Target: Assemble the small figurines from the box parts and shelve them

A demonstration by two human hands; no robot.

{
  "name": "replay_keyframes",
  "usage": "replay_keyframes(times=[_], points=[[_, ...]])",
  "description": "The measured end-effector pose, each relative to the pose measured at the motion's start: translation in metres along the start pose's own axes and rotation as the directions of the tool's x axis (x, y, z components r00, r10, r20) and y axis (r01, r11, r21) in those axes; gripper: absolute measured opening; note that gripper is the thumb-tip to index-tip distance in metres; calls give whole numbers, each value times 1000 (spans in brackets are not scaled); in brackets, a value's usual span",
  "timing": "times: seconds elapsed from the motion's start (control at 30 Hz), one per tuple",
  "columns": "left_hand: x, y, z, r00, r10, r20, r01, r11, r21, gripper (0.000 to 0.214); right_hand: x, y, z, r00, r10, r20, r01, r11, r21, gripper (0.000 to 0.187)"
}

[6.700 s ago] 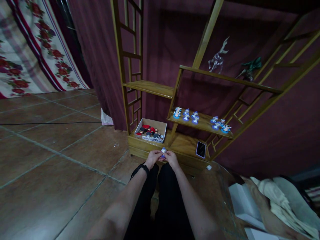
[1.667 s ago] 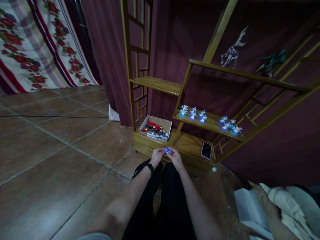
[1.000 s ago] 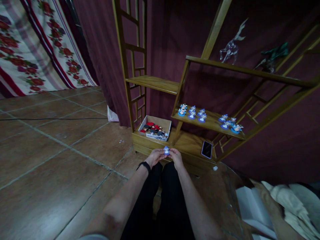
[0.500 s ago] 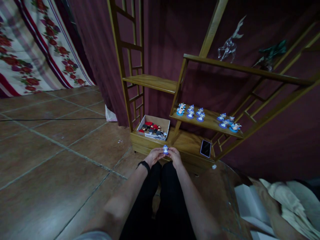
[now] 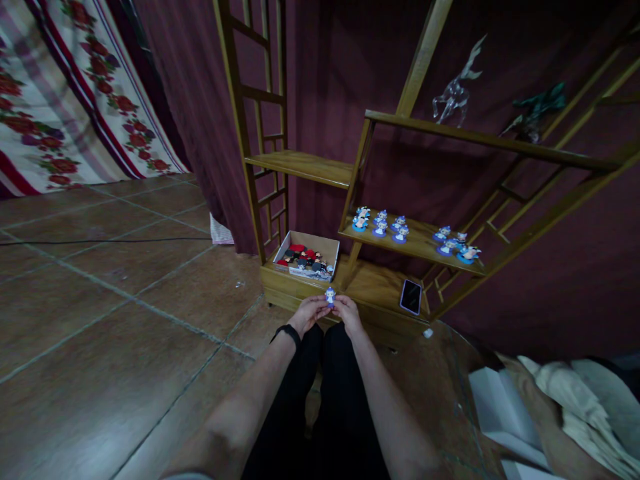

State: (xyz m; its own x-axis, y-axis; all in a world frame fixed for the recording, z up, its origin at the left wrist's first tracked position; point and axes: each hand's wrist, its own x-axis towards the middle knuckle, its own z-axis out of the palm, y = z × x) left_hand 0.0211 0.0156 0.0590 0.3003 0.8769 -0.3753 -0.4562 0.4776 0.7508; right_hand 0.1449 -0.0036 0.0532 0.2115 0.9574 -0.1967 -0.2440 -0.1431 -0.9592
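Note:
A small purple-and-white figurine is held upright between my two hands, in front of the wooden shelf unit. My left hand grips it from the left with closed fingers, and a dark band circles that wrist. From the right, my right hand pinches the same figurine near its base. Beyond my hands stands an open cardboard box holding several figurines in red, black and grey. Similar purple-and-white figurines stand in groups on the raised shelf, along with blue-based ones at both ends.
A phone or tablet lies on the lower board at the right. Higher up stand a clear deer-like ornament and a dark green one. White boxes and cloth lie at the lower right. A cable crosses the tiled floor.
Almost nothing differs. Both hands keep hold of the figurine, which has shifted up very slightly, and the view has moved a little.

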Motion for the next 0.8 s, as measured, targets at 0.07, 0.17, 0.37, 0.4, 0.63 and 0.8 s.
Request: replay_keyframes(times=[0.07, 0.17, 0.37, 0.4, 0.63, 0.8], points=[[1, -1, 0, 1000, 11, 0, -11, 1000, 6, 17, 0, 0, 0, 1000, -1, 2, 1, 1000, 7, 24], [4, -2, -1, 1000, 14, -4, -14, 1000, 7, 19, 0, -1, 0, 1000, -2, 19, 2, 1000, 20, 22], [7, -5, -2, 1000, 8, -20, -8, 1000, 5, 20, -2, -4, -1, 999, 1, 39, -2, 999, 41, 21], [7, -5, -2, 1000, 5, -21, -5, 1000, 4, 19, -2, -4, -1, 999, 0, 36, -1, 999, 43, 21], [2, 0, 0, 1000, -9, 2, 9, 1000, -11, 17, -1, -2, 1, 1000, -11, 10, 11, 1000, 22, 22], [-1, 1, 1, 1000, -8, 15, 8, 1000, -23, 15, -1, -2, 2, 999, -29, -15, 29, 999, -22, 23]])
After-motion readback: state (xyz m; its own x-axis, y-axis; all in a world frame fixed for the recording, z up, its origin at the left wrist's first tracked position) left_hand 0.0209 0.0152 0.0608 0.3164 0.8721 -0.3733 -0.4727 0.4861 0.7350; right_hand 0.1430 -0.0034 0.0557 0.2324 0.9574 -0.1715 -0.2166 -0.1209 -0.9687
